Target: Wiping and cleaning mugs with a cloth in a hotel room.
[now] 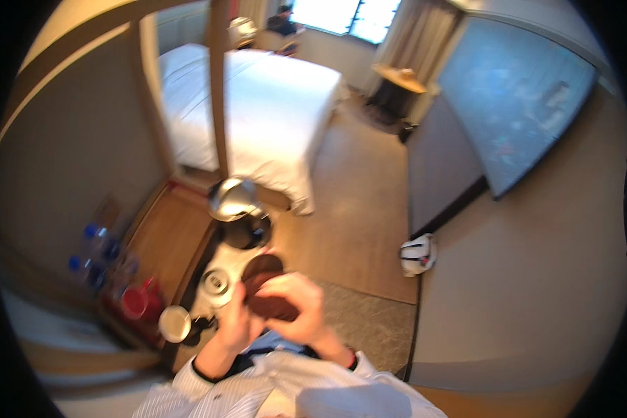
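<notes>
Held in front of my chest is a dark reddish-brown, rounded item [271,305], possibly a case or pouch, with a round flap-like part at its far end. My left hand [239,321] grips its left side. From the right, my right hand [299,305] wraps over it with fingers and thumb. Blur hides its exact kind and what is inside. Just left of my hands, a round white dish or lid [217,283] with a dark centre mark lies on a pale surface. Closer to me stands a white cup [175,324], beside a small dark object.
A shiny metal kettle-like vessel [235,198] stands by a black rounded appliance [244,230]. Left are a red mug [136,303], several plastic bottles [96,258] and a wooden shelf [170,230]. Beyond are a bed [277,104], a seated person [281,23] and a wall-mounted screen [512,94].
</notes>
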Tool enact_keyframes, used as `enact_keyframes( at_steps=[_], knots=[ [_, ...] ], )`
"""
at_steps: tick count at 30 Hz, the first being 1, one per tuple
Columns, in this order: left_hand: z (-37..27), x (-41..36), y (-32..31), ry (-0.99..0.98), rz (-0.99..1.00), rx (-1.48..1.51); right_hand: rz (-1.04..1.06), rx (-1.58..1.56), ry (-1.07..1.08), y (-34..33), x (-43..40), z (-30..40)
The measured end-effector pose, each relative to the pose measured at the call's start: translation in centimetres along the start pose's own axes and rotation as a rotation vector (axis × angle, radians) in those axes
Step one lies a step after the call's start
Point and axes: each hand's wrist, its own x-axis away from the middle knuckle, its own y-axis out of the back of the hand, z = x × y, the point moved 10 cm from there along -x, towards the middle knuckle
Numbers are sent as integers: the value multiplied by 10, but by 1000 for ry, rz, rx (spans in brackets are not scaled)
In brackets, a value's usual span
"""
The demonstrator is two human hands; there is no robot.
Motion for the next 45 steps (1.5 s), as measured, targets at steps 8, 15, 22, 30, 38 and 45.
enact_keyframes(
  at_steps=[8,15,22,30,38,45],
  knots=[
    [-9,3,2,-101,13,-88,78,-256,-141,-11,20,-14],
    [-24,2,-30,-246,238,-535,39,-631,-434,-3,26,-43],
    [-37,8,-24,-475,146,-995,192,-847,-428,-12,37,-34],
    [-28,5,14,-137,2,-420,327,-1081,-461,-28,50,-31],
    [-44,5,37,-244,-175,-197,-385,-648,-459,45,36,-64],
    [-15,3,-12,-99,160,-388,-642,151,-56,95,27,-9]
  ],
)
